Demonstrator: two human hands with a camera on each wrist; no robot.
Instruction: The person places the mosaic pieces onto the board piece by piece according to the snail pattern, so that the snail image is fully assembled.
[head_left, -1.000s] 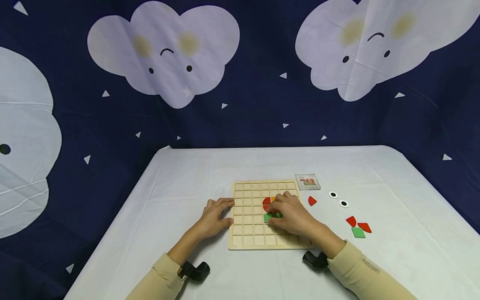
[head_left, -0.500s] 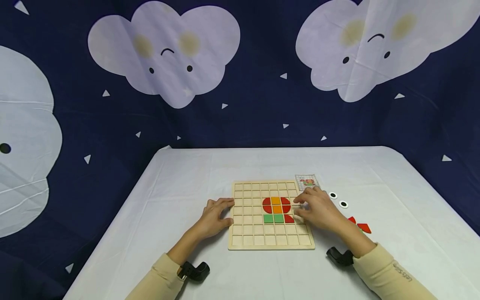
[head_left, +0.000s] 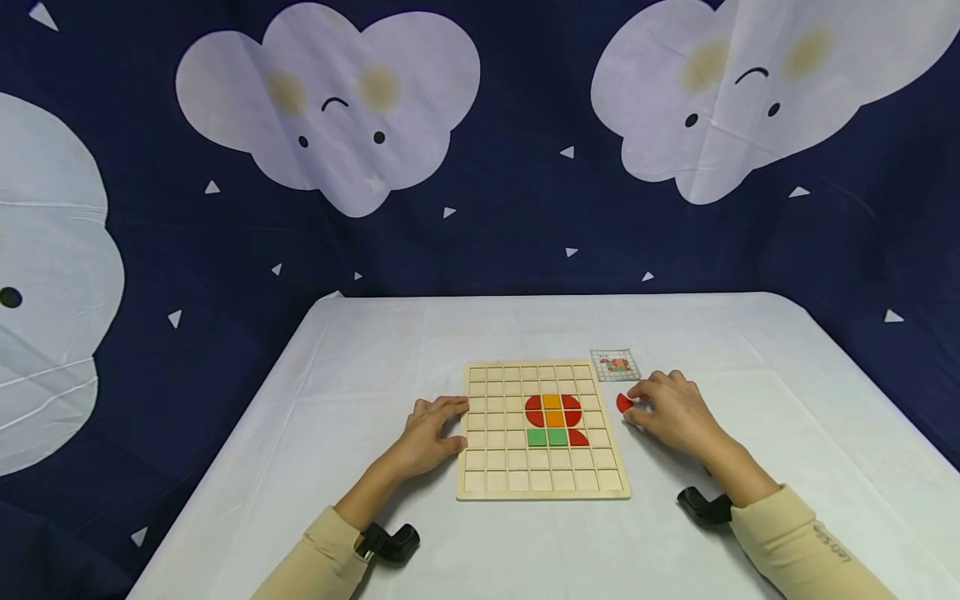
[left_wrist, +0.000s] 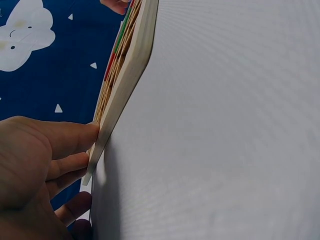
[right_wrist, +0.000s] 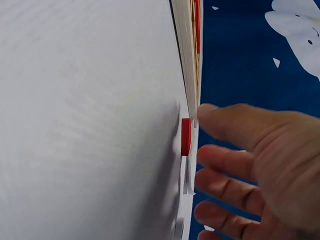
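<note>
A wooden grid board [head_left: 495, 458] lies on the white table. My left hand [head_left: 429, 435] touches its left edge, thumb and fingertips against the side; in the left wrist view the thumb [left_wrist: 75, 137] presses that rim. Set in the grid are orange squares [head_left: 552, 410] between red rounded pieces [head_left: 572, 410], with green squares [head_left: 547, 437] and a red quarter-round piece [head_left: 577, 437] below. My right hand [head_left: 675, 417] is right of the board, its fingertips right at a loose red piece [head_left: 623, 402]. The right wrist view shows spread fingers beside that red piece [right_wrist: 186, 136].
A small gridded card [head_left: 615, 365] with a coloured picture lies by the board's far right corner. Black cameras [head_left: 705, 506] sit on both wrists. A dark blue cloth [head_left: 517, 225] with clouds hangs behind the table.
My right hand has lifted off the board and moved right to the loose red piece, uncovering the set pieces. It now hides the eye discs and the other loose pieces. The left hand stays put.
</note>
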